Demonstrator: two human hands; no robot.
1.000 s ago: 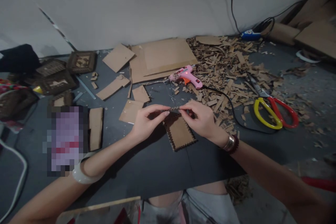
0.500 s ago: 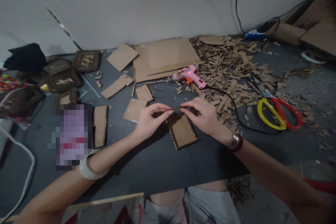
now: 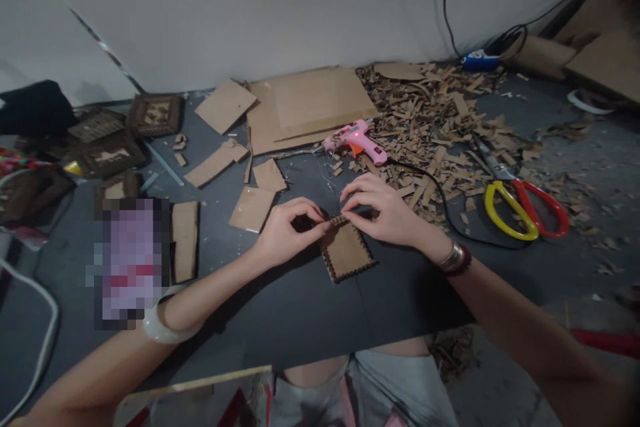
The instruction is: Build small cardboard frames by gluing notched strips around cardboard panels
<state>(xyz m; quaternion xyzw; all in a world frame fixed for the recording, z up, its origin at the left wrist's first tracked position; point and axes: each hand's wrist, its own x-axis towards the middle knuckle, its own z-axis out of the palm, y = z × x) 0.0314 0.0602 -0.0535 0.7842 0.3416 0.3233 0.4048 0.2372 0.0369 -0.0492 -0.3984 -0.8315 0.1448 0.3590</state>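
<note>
My left hand (image 3: 287, 233) and my right hand (image 3: 381, 210) pinch a narrow notched cardboard strip (image 3: 338, 220) between their fingers. The strip lies along the top edge of a small rectangular cardboard panel (image 3: 346, 252), whose edges are dark and toothed. The fingers hide most of the strip. The panel lies flat on a black board (image 3: 400, 300), just below my hands. A pink hot glue gun (image 3: 357, 142) lies beyond them, its black cord curving off to the right.
Red-and-yellow scissors (image 3: 517, 210) lie to the right, beside a heap of cardboard scraps (image 3: 430, 127). Cardboard sheets (image 3: 305, 107) and cut pieces (image 3: 253, 209) lie ahead. Woven cardboard frames (image 3: 155, 115) sit at the left, near a pixelated object (image 3: 131, 263).
My right hand has lifted and curled slightly over the strip, and the strip now sits against the panel's top edge. The whole scene has shifted a little in view.
</note>
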